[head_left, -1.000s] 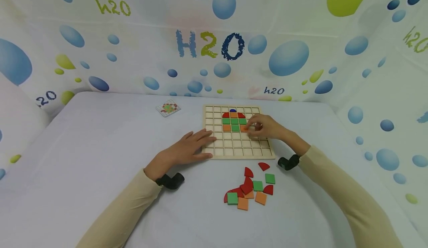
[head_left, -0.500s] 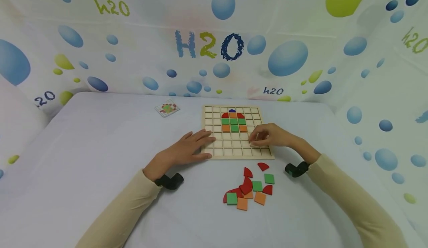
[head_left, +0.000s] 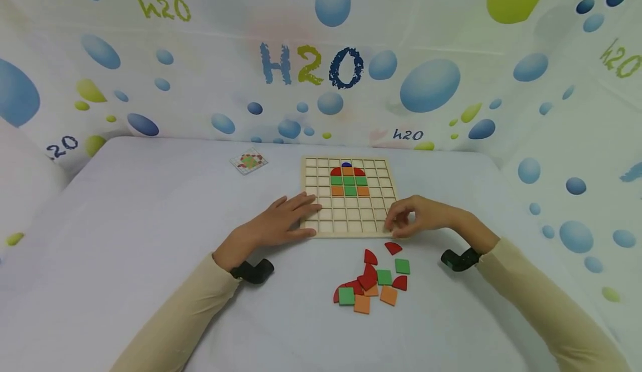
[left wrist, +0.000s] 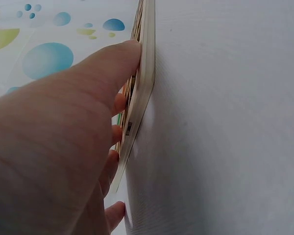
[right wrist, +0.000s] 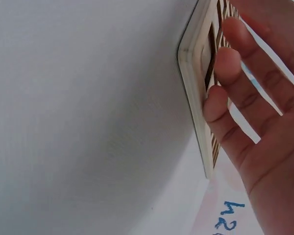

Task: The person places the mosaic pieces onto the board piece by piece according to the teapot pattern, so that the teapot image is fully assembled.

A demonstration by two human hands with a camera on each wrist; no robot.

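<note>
A wooden grid board [head_left: 346, 226] lies on the white table. Coloured tiles fill part of its upper middle: a blue piece [head_left: 346, 164] on top, then red and orange, a row of green tiles [head_left: 348, 180], and orange-green-orange below. My left hand [head_left: 273, 221] rests on the board's left edge, fingers spread; in the left wrist view the thumb lies along the wooden rim [left wrist: 148, 58]. Over the board's lower right corner hovers my right hand [head_left: 423, 216], fingers loosely bent. The right wrist view shows its fingers [right wrist: 229, 63] near the board's edge, with nothing seen held.
Loose tiles lie in front of the board: red quarter-circles [head_left: 370, 257], green squares [head_left: 346, 296] and orange squares [head_left: 388, 295], some overlapping. A small pattern card [head_left: 249, 161] sits at the back left. A printed cloth [head_left: 215, 71] hangs behind the table.
My right hand has let go of the orange tile at the right of the lowest row and moved down and right to the board's corner. My left hand stays put.
</note>
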